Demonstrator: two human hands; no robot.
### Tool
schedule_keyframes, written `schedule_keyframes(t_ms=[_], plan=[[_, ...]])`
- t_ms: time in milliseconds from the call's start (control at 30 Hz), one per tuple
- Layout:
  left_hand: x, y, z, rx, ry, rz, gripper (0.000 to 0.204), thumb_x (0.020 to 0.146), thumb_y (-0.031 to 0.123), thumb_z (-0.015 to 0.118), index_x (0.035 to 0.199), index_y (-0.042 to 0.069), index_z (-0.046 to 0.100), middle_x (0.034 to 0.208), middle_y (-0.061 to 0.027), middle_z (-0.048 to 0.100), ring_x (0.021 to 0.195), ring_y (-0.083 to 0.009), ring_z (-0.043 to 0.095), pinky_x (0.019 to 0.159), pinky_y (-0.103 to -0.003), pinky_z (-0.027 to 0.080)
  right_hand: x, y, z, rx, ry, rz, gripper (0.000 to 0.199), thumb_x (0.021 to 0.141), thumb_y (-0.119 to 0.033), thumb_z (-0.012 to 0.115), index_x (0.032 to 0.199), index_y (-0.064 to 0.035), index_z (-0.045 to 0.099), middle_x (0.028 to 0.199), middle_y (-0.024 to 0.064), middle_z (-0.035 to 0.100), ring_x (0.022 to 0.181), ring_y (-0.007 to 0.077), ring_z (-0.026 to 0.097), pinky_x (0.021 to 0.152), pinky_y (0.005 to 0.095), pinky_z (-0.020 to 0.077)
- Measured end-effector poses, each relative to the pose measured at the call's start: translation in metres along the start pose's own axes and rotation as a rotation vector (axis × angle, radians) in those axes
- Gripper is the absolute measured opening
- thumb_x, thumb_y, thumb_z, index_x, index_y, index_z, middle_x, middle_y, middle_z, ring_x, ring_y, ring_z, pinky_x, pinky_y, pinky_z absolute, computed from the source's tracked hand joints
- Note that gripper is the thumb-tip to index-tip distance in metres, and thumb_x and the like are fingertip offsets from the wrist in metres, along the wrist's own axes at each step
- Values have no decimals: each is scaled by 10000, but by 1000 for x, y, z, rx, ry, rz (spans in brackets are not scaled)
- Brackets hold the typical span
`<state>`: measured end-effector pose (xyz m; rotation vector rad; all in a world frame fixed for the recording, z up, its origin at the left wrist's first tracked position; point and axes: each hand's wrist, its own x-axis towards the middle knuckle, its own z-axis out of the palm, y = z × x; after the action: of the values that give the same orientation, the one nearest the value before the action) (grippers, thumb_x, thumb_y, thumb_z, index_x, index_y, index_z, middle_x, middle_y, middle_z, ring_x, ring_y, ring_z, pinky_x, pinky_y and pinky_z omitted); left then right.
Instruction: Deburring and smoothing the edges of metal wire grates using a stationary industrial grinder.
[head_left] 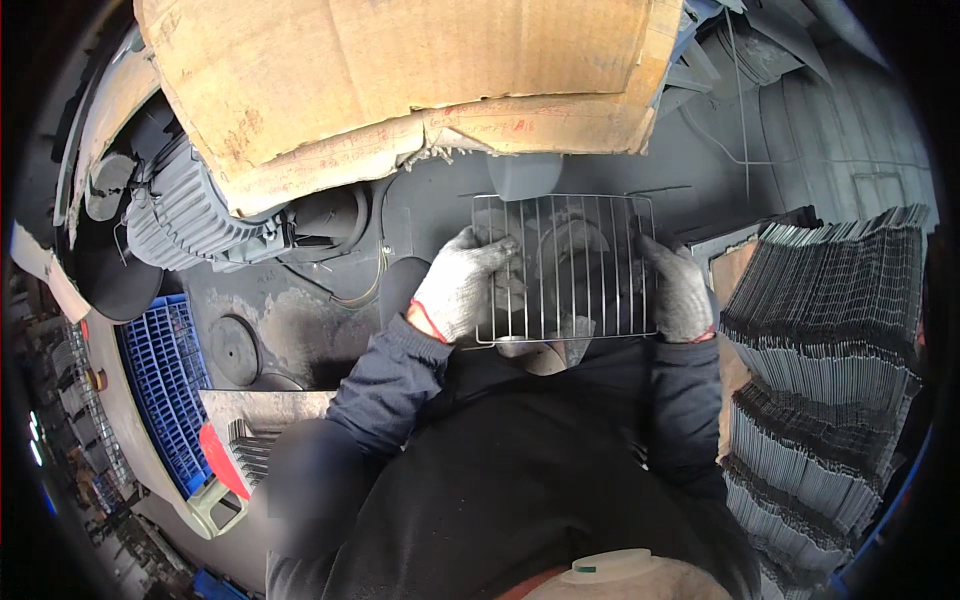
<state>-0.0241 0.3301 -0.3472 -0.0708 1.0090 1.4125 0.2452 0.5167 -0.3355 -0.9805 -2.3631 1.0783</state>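
Observation:
Level in front of my body is a small metal wire rack (563, 268), a rectangular frame with several thin parallel bars. My left hand (463, 280), in a whitish work glove with a red cuff edge, grips its left side, the thumb lying over the bars. On the opposite side my right hand (680, 288), gloved alike, closes around the right edge of the frame. Through the bars a dark machine part with a rounded, worn surface shows beneath. Some fingertips of both hands are hidden behind the rack.
Tall stacks of similar wire racks (825, 290) stand close on my right. A torn cardboard sheet (400, 80) hangs across the far side. At left are a finned grey motor (190, 210), a blue plastic crate (165, 390) and a red-edged holder (222, 460) with wire pieces.

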Motion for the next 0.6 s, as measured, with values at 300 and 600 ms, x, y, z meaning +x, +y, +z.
schedule_keyframes(t_ms=[300, 600], plan=[[-27, 44, -80, 78, 143, -28, 192, 1046, 176, 673, 1178, 38, 663, 908, -73, 711, 648, -222, 705, 634, -386, 632, 44, -50, 87, 642, -111, 315, 159, 1029, -183, 733, 1092, -41, 764, 954, 53, 744, 763, 149, 657, 713, 314, 536], [23, -8, 5, 156, 2, 92, 172, 1031, 158, 711, 1136, 29, 667, 877, -64, 705, 651, -180, 673, 591, -327, 576, 14, -17, -13, 812, 151, 588, 331, 1024, -135, 706, 1314, 23, 715, 1179, 85, 769, 1008, 164, 727, 930, 302, 569]])
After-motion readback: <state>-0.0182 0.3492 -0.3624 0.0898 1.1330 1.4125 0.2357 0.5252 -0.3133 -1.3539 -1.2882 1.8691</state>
